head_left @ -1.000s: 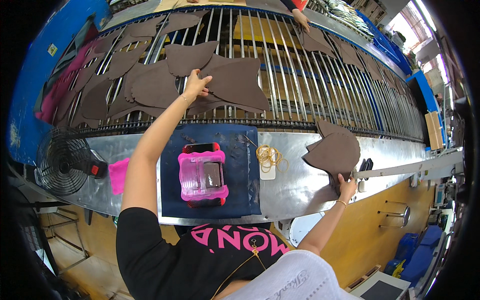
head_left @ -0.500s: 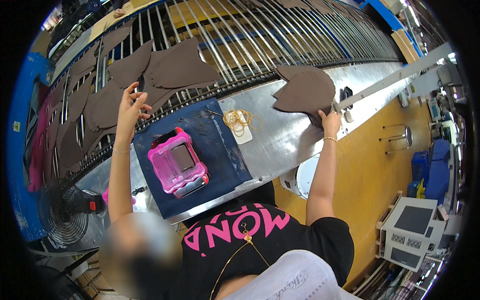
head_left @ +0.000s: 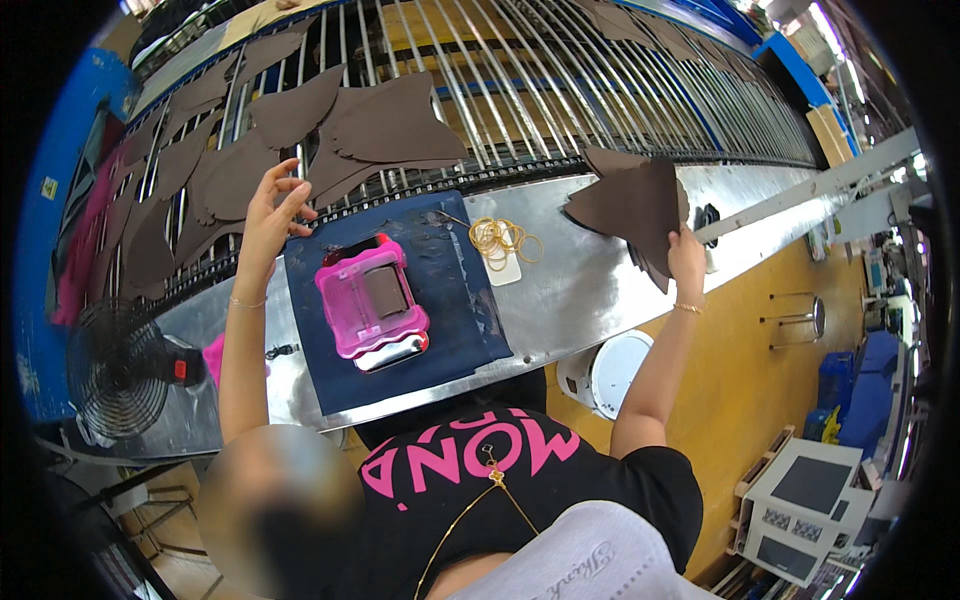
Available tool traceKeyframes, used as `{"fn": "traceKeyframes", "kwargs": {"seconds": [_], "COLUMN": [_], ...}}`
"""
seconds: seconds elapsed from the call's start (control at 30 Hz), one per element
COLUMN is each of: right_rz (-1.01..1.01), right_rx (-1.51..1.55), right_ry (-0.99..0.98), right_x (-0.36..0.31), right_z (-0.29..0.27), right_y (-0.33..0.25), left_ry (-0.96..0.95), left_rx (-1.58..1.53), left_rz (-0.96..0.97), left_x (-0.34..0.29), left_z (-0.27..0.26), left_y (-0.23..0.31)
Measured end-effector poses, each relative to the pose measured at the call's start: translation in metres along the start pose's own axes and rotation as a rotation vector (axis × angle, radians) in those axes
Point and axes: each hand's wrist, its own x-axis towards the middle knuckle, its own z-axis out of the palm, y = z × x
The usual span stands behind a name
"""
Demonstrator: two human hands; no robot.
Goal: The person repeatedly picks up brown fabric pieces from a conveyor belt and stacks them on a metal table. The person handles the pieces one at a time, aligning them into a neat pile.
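My right hand (head_left: 687, 262) pinches the edge of a flat dark brown cut piece (head_left: 640, 205), which looks like leather or a similar sheet. That piece is raised and tilted over a small pile of like pieces (head_left: 590, 207) on the right part of the metal table. Over the far left corner of a dark blue sheet, my left hand (head_left: 272, 215) hangs with its fingers apart and nothing in them. It is nearest to several brown pieces (head_left: 235, 175) spread on a conveyor of metal bars (head_left: 500, 90).
On the blue sheet (head_left: 450, 320) sits a pink plastic tray (head_left: 345, 300) with a brown item inside. Yellow rubber bands (head_left: 497, 240) lie beside it. A black fan (head_left: 118, 370) stands at left. A long pale metal bar (head_left: 800, 200) crosses the table's right end. Below is a white bucket (head_left: 610, 370).
My right hand has lifted and folded up the edge of the brown piece, which lay flatter before. The left hand stays in much the same pose. The whole view has shifted slightly.
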Motion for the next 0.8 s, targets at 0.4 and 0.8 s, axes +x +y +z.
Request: {"fn": "traceKeyframes", "kwargs": {"seconds": [0.4, 0.8], "right_rz": [-0.521, -0.938], "right_rx": [1.206, 1.02], "right_ry": [-0.008, -0.474], "right_x": [-0.04, -0.11], "right_z": [-0.073, -0.025], "right_y": [-0.242, -0.333], "left_ry": [-0.105, 0.581], "left_rx": [-0.154, 0.429], "left_rz": [0.141, 0.121], "left_x": [-0.027, -0.164], "left_z": [0.006, -0.11], "left_y": [0.075, 0.075]}}
